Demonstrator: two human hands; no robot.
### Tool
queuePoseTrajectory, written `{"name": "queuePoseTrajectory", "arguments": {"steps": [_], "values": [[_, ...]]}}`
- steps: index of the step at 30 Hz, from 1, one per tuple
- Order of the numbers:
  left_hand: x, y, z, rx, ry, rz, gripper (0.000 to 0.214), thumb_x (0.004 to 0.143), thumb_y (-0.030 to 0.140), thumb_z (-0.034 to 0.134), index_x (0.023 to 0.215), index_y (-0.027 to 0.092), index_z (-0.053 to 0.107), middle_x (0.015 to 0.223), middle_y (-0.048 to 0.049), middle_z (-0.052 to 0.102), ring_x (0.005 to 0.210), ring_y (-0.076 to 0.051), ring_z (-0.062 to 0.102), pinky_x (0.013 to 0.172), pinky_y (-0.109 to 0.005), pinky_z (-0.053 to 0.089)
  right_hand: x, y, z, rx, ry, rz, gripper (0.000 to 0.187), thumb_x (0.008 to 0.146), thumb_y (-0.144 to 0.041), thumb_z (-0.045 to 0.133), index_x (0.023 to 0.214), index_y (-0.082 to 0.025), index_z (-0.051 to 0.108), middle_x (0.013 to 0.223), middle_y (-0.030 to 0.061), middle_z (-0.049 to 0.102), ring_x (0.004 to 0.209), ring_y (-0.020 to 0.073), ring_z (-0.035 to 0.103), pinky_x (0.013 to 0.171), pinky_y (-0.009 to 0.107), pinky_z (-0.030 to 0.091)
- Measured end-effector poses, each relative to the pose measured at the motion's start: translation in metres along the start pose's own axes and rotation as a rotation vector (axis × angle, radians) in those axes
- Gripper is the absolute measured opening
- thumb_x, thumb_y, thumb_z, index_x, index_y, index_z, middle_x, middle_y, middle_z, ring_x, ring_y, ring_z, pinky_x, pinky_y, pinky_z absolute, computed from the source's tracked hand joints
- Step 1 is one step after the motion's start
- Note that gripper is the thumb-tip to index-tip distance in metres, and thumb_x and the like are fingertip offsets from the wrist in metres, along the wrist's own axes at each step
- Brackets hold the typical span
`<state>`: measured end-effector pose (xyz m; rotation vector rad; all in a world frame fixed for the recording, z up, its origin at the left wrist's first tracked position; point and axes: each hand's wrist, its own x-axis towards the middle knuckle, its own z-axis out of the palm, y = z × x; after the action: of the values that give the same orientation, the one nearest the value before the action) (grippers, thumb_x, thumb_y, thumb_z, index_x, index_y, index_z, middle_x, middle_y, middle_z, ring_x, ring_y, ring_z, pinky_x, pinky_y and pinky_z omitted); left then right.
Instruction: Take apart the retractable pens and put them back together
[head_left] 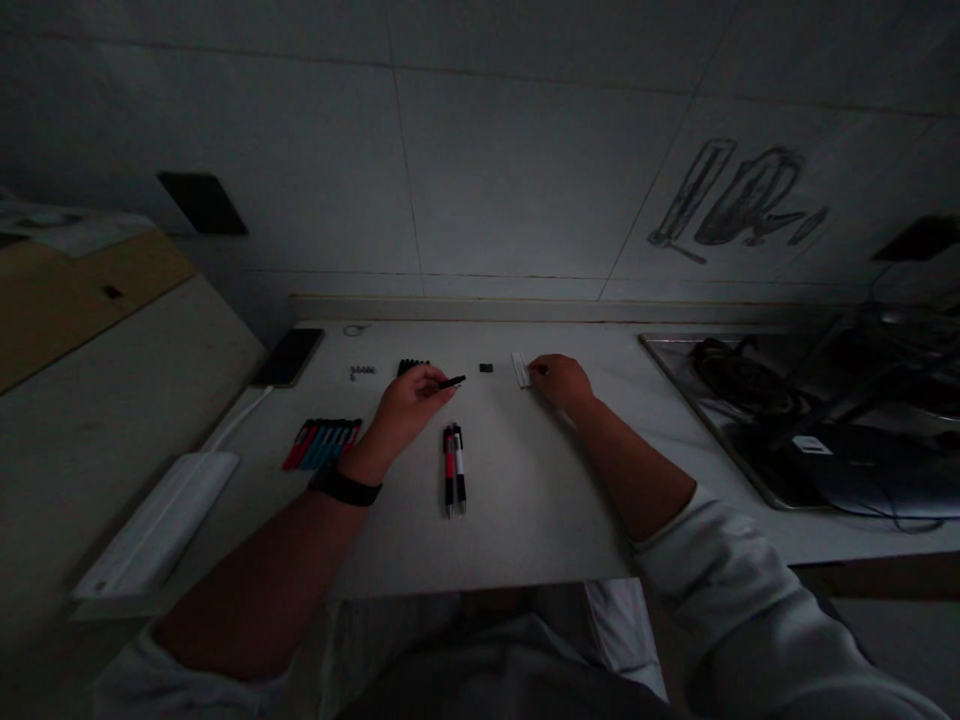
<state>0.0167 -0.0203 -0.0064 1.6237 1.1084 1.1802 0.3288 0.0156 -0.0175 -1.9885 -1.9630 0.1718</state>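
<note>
Pinched in my left hand (411,400) is a short black pen part (452,382), its tip pointing right. Behind that hand several similar black parts (414,364) stand in a row, partly covered. My right hand (559,380) has its fingers closed at the right side of some thin pale sticks that look like pen refills (519,370); whether one is between the fingertips is hidden. Small dark pieces (486,368) lie between the hands. Nearer me are two pens, one red and black (449,472), one white and black (460,470). Red and blue pen barrels (322,444) lie left.
Small coiled pieces like springs (364,371) and a thin ring (355,329) lie at the back left. A phone (291,357) and a white power strip (157,525) border the left side. On the right is a gas stove (739,400) with a dark flat object (885,465).
</note>
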Motion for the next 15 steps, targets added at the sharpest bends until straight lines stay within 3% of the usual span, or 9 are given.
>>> {"name": "queuePoseTrajectory", "arguments": {"steps": [9,15], "values": [[0.001,-0.002,0.001,-0.029,0.003,-0.01,0.028,0.077,0.035,0.083,0.094,0.019,0.067,0.092,-0.0046,0.074,0.084,-0.018,0.068,0.08,-0.032,0.052,-0.003,-0.002,0.0,-0.004,-0.014,-0.017,0.028,0.094,-0.023,0.061,0.115,-0.024,0.081,0.121,0.0102,0.076,0.111,0.0243,0.069,0.097,0.033,0.051],[0.002,-0.004,0.002,-0.122,0.016,-0.041,0.031,0.075,0.036,0.086,0.094,0.019,0.068,0.092,-0.0047,0.074,0.085,-0.018,0.068,0.079,-0.03,0.051,-0.006,-0.007,-0.011,0.081,0.099,-0.032,0.028,0.092,-0.019,0.062,0.114,-0.022,0.079,0.109,0.009,0.076,0.096,0.0211,0.069,0.092,0.033,0.051]]}}
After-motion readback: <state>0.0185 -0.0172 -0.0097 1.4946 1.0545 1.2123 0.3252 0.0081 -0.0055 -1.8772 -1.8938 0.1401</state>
